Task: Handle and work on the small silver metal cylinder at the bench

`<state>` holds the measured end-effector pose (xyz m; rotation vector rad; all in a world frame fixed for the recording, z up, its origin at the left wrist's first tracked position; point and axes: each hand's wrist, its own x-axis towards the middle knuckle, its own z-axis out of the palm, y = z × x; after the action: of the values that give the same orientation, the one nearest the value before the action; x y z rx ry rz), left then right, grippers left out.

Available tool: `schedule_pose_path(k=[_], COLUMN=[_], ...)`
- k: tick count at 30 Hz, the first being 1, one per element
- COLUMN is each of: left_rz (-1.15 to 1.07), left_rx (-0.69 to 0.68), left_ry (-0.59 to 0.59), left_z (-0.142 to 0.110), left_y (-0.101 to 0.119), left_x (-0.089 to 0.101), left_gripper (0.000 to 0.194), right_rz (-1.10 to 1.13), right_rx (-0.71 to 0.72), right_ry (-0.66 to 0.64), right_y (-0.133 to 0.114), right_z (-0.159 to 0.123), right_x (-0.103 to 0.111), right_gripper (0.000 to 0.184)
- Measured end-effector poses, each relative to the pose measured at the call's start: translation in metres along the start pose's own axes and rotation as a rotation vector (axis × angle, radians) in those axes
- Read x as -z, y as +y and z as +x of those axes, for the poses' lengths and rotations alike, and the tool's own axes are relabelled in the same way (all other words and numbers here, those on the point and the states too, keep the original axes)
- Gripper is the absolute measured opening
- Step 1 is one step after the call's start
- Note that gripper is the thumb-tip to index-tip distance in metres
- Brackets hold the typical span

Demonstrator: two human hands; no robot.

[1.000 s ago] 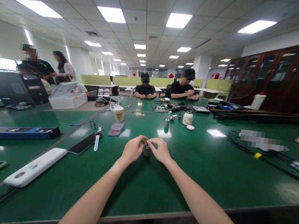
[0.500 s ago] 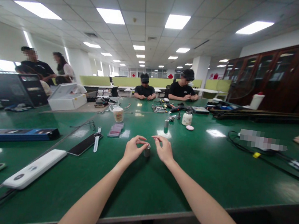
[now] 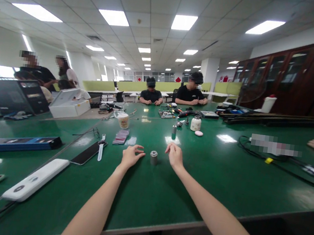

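Note:
A small grey metal cylinder (image 3: 154,158) stands upright on the green table, with a ring-shaped top and a dark centre. To its left, my left hand (image 3: 131,156) is open, thumb and fingers apart, not touching it. My right hand (image 3: 174,155) is on the other side, clear of the cylinder. Its fingers are curled together, and whatever they may hold is hidden. Farther back stands a second metal cylinder (image 3: 174,132), slimmer than the first.
Beyond are a white jar (image 3: 196,123), a pink lid (image 3: 199,133) and a paper cup (image 3: 123,120). On the left lie a white watch (image 3: 100,148), a dark phone (image 3: 86,153) and a white power strip (image 3: 37,179). Cables (image 3: 283,170) run at right. Two people sit opposite.
My left hand has let go of the near cylinder and moved left, leaving it standing. My right hand has shifted slightly right and its fingers have curled in.

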<state>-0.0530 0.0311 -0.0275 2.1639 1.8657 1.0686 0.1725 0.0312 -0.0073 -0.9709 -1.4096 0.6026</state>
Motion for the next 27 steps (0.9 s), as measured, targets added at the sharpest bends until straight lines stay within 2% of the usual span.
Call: schedule_pose_path(k=[3, 8, 11, 14, 16, 21, 27], left_rz=[0.049, 0.044, -0.077, -0.257, -0.337, -0.398, -0.400], left_rx=[-0.028, -0.067, -0.112, -0.155, -0.185, -0.233, -0.226], left_ry=[0.011, 0.004, 0.087, 0.190, 0.219, 0.160, 0.169], left_z=[0.000, -0.003, -0.004, -0.007, -0.010, -0.017, -0.020], left_y=[0.003, 0.009, 0.019, 0.035, 0.048, 0.067, 0.066], left_x=[0.000, 0.000, 0.000, -0.001, -0.001, -0.003, -0.005], left_gripper=[0.032, 0.027, 0.021, 0.018, 0.019, 0.018, 0.015], right_rz=[-0.001, 0.013, 0.025, 0.049, 0.061, 0.046, 0.044], right_rx=[0.018, 0.019, 0.011, -0.006, -0.009, 0.016, -0.006], right_ry=[0.016, 0.016, 0.008, -0.009, -0.022, -0.032, -0.040], right_y=[-0.002, -0.003, -0.002, -0.002, -0.003, -0.005, -0.001], right_z=[-0.001, -0.002, -0.002, -0.001, -0.001, -0.003, -0.002], right_x=[-0.001, -0.002, -0.001, -0.002, -0.002, -0.002, -0.003], right_gripper=[0.029, 0.029, 0.028, 0.027, 0.027, 0.028, 0.028])
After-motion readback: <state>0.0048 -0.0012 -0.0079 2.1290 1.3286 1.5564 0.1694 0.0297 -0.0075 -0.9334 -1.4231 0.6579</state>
